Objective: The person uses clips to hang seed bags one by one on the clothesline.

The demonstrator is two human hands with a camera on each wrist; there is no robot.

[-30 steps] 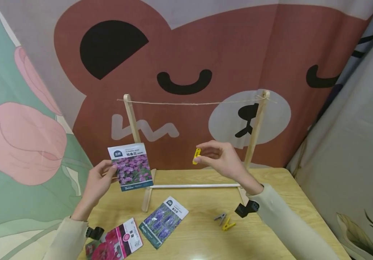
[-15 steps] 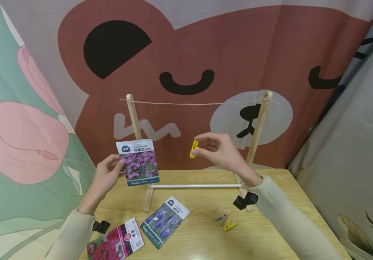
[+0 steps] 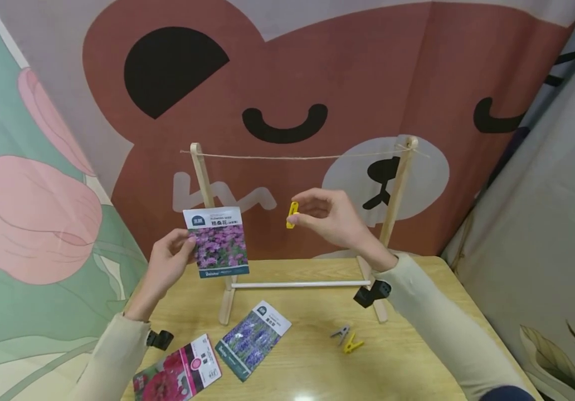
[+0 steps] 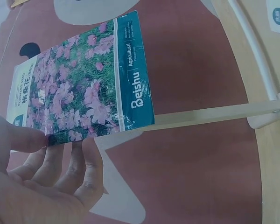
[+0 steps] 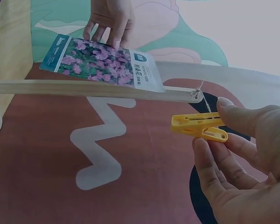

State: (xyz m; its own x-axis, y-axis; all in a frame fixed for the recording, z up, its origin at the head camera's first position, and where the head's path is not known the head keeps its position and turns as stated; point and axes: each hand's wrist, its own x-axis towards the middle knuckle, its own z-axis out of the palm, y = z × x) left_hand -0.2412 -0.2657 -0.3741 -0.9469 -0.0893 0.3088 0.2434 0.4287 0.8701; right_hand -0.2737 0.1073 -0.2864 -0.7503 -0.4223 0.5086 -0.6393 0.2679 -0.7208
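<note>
My left hand (image 3: 169,262) pinches the left edge of a seed packet (image 3: 219,242) with pink-purple flowers, holding it upright in front of the stand's left post. In the left wrist view the thumb lies on the front of the packet (image 4: 79,84) and the fingers are behind it. My right hand (image 3: 332,220) pinches a yellow clothespin (image 3: 292,215) between thumb and fingers, to the right of the packet and below the string (image 3: 287,158). The right wrist view shows the clothespin (image 5: 198,126) gripped at its handle end, apart from both string and packet.
A wooden stand (image 3: 396,195) carries the string between two posts, with a white rod (image 3: 300,284) low down. On the table (image 3: 312,362) lie a purple-flower packet (image 3: 253,341), a red-flower packet (image 3: 179,370), a grey clothespin (image 3: 340,333) and another yellow clothespin (image 3: 353,343).
Both hands have risen. The left has carried the packet up and to the right, while the right has brought the clothespin up and slightly left. Things on the table have stayed put.
</note>
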